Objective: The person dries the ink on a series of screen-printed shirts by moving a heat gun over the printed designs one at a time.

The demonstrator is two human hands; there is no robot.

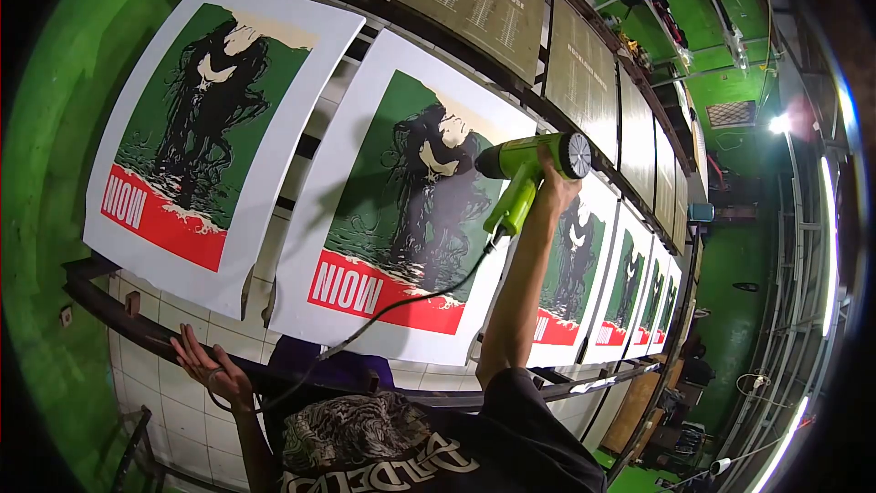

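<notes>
My right hand (555,188) is wrapped round the handle of a green heat gun (522,192). Its dark nozzle points left, over the upper part of a printed poster (415,178) with a green, black and red picture. From the handle's base a black cord (401,303) runs down to my left hand (214,370). That hand is open, fingers stretched out, by the dark rail at the front, and the cord loops round near its thumb. A matching poster (205,119) lies to the left.
Several more such posters (573,256) run off to the right along the rack. Behind them stand boards with pale lettering (479,5). A dark metal rail (137,324) borders the front, above white floor tiles (182,429). Metal frames (703,0) and bright lamps (780,123) are at the right.
</notes>
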